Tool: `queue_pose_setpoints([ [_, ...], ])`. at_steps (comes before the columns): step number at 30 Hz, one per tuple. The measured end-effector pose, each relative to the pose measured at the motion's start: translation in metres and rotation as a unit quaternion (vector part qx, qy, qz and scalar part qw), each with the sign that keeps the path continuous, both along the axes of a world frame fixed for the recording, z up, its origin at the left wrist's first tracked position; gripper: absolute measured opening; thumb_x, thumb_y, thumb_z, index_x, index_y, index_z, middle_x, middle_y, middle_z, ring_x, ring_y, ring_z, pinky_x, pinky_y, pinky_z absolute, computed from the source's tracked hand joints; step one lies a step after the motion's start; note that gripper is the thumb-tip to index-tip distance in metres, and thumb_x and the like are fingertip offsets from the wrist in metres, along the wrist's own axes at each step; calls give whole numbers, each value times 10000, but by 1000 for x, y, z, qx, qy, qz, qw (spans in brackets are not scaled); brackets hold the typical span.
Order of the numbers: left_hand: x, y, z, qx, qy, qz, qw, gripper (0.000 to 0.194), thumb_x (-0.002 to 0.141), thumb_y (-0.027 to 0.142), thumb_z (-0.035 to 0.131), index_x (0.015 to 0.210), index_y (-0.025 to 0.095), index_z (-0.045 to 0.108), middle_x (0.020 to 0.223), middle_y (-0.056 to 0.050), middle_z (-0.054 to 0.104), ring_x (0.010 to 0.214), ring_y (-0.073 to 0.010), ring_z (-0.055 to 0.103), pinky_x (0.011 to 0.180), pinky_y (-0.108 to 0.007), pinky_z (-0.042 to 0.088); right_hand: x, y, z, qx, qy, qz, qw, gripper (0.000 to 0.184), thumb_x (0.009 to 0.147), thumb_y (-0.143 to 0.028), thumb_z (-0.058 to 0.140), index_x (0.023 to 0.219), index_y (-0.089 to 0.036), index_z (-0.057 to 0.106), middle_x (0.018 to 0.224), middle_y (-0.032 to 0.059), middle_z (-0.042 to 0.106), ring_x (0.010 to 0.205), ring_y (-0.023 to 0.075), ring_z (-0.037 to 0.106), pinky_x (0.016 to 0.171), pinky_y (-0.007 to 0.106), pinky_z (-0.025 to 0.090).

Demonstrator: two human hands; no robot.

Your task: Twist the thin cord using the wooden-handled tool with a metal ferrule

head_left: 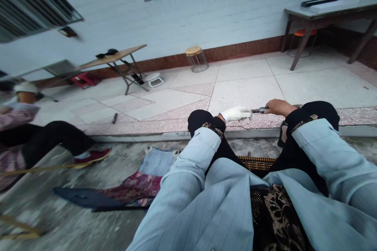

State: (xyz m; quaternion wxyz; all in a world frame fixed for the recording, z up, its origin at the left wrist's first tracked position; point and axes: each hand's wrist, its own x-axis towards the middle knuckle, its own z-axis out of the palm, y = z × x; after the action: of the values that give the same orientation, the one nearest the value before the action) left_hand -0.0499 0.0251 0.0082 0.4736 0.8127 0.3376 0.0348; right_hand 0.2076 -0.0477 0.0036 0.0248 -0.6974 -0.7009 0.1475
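My left hand (pixel 238 113), in a white knitted glove, is closed with its fingers curled at one end of a short, dark, rod-shaped tool (pixel 258 110). The tool has a greyish metal-looking part, and its exact kind is too small and blurred to tell. My bare right hand (pixel 279 108) is wrapped round the other end. Both hands are in front of my knees, over the pink speckled step edge (pixel 165 126). A thin dark strand shows just below the glove. Part of a woven yellow-and-black seat or basket (pixel 256 161) is visible between my legs.
To the left sits another person in dark trousers (pixel 54 139) and red shoes. Folded cloth items (pixel 138 188) lie on the concrete beside me. A wire stool (pixel 196 59), a folding table (pixel 118 58), a low white stool (pixel 154 79) and a wooden table (pixel 312 15) stand along the wall.
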Motion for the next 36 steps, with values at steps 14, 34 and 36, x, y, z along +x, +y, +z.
queue_pose_setpoints([
  [14, 16, -2, -1, -1, -85, -73, 994, 380, 907, 461, 482, 1017, 147, 665, 741, -35, 580, 644, -124, 513, 596, -262, 452, -4, -15, 38, 60, 535, -17, 843, 399, 809, -548, 673, 693, -177, 584, 616, 3, 565, 525, 94, 442, 504, 235, 354],
  [34, 15, 5, 2, 37, -79, -70, 994, 299, 854, 415, 563, 907, 150, 690, 740, -43, 608, 596, -109, 498, 537, -244, 395, -5, -14, 11, -230, 187, 199, 934, 360, 784, -510, 661, 868, -166, 726, 575, -11, 556, 558, 130, 469, 578, 277, 341],
  [36, 17, 6, 1, 42, -79, -64, 994, 309, 862, 418, 547, 902, 142, 680, 727, -27, 592, 584, -102, 484, 536, -236, 396, -6, -17, 19, -240, 262, 242, 903, 376, 790, -529, 656, 853, -161, 708, 587, -27, 543, 565, 116, 452, 592, 269, 347],
])
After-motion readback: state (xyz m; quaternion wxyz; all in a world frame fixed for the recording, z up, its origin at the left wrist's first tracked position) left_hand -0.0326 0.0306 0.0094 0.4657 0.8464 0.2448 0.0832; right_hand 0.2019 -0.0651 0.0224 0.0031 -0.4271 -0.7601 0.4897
